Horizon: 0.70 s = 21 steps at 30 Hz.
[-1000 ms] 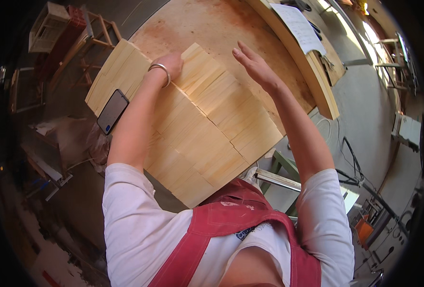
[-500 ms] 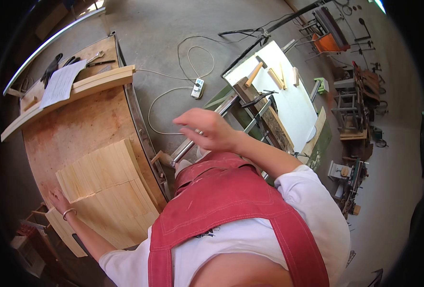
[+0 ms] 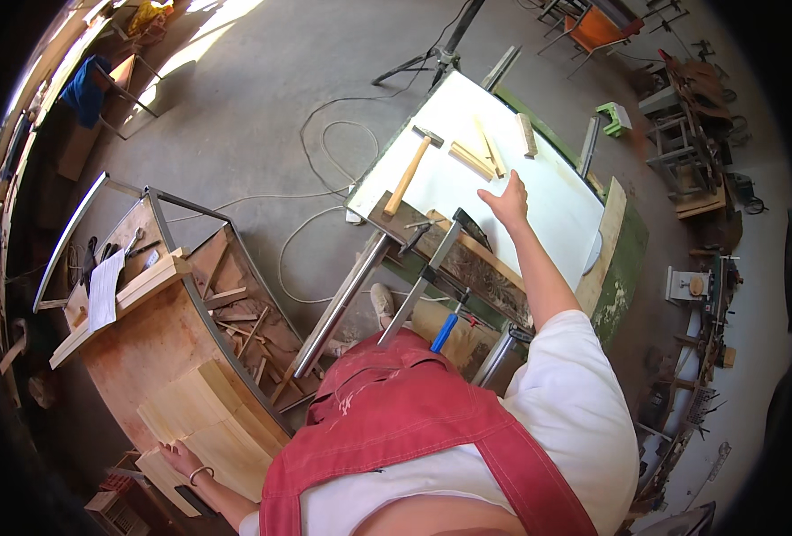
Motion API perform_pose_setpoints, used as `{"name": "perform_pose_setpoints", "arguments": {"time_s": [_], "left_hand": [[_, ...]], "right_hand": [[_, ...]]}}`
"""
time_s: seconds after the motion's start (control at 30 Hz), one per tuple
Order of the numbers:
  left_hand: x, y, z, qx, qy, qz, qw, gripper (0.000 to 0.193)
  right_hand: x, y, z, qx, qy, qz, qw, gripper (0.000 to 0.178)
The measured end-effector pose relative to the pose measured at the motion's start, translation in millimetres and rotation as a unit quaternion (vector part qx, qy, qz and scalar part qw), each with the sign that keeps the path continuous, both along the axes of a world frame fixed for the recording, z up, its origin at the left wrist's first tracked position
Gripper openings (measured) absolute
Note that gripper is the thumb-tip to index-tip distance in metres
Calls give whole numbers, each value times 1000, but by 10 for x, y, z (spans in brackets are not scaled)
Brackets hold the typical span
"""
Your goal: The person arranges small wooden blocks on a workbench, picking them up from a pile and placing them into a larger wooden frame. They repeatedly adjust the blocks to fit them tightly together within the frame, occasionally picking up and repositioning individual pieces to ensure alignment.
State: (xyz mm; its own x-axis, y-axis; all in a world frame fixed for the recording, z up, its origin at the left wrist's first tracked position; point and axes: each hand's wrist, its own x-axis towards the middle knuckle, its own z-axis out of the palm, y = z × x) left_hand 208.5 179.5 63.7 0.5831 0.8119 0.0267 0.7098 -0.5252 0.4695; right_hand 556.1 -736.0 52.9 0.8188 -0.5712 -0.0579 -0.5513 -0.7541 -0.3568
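My right hand (image 3: 507,204) is stretched out over the white tabletop (image 3: 552,234), fingers apart and nothing in it. Beside its fingertips lie narrow wood strips (image 3: 475,161), with a short wood block (image 3: 526,136) just beyond. A hammer (image 3: 408,179) with a wooden handle rests at the tabletop's left side. My left hand (image 3: 182,459), a bracelet at its wrist, lies with fingers extended on pale wooden boards (image 3: 226,439) on the workbench at lower left. A dark flat object (image 3: 193,498) is next to that wrist, its kind unclear.
Clamps (image 3: 436,259), one with a blue handle (image 3: 445,332), stick out at the white table's near edge. Long timber (image 3: 128,302) and a paper sheet (image 3: 104,288) lie on the left bench. Wood offcuts (image 3: 244,335) fill a space beside it. Cables (image 3: 311,143) and a tripod (image 3: 445,61) stand beyond.
My view has turned toward the white table. My right hand has moved from in front of my apron out over that table, its fingers spreading. My left hand stays on the boards.
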Motion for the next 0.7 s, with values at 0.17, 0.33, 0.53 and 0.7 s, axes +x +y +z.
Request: {"name": "perform_pose_setpoints", "arguments": {"time_s": [0.17, 0.33, 0.53, 0.7], "left_hand": [[-75, -623, 360, 31, 118, 7, 993, 62], [-629, -972, 444, 51, 134, 26, 989, 68], [-162, -1659, 606, -18, 86, 17, 996, 70], [27, -1996, 994, 56, 63, 3, 996, 66]], "right_hand": [[775, -245, -315, -36, 188, -26, 981, 126], [1378, -323, -634, -83, 185, -3, 979, 129], [1364, -552, -996, -145, 62, 32, 987, 67], [1576, -354, -945, 416, 59, -88, 903, 86]]}}
